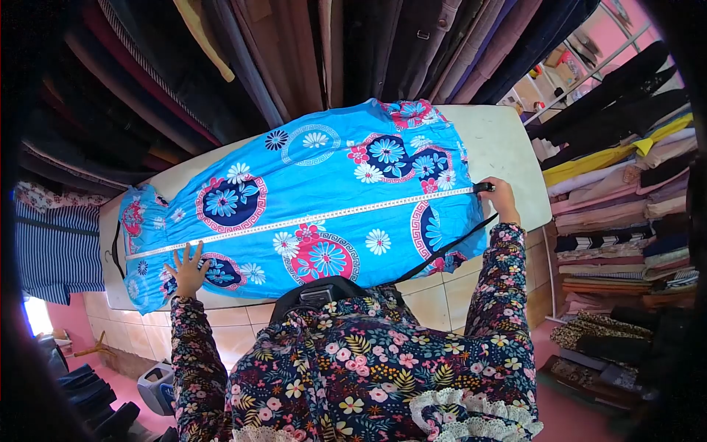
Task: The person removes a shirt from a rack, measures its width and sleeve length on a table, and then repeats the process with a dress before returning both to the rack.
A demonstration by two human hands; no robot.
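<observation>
A bright blue floral dress [324, 184] lies spread flat on a white table [501, 147]. A white measuring tape [309, 219] runs along the dress from its left end to its right end. My left hand [188, 269] rests flat with fingers spread on the dress near the tape's left part. My right hand [501, 199] pinches the tape's right end at the dress's right edge. Both arms wear dark floral sleeves.
Dark garments [331, 51] hang in a row behind the table. Folded fabrics [626, 206] are stacked on shelves at the right. A striped garment [55, 243] hangs at the left. A black strap [449, 250] trails from the table toward my body.
</observation>
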